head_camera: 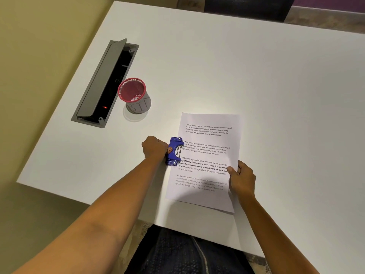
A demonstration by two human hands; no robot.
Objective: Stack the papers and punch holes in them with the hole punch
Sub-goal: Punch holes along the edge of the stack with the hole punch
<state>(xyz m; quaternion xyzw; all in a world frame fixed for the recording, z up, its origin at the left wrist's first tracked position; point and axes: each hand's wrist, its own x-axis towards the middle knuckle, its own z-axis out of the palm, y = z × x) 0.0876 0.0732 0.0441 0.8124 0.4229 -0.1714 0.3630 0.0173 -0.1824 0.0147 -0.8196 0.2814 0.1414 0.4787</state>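
Blue hole punch [174,151] gripped w/ left hand [155,147] closed on it at papers [205,161] edge, right hand [242,177] pinching opp. edge; risk: sheets slip, holes misalign.

The left hand [156,148] is gripping the blue hole punch [174,151], seated on the stacked papers' [205,161] nine o'clock edge. The right hand [242,178] is pinching their three o'clock edge. A red mesh cup [134,94] is standing on the white bench [256,76] at eleven o'clock.
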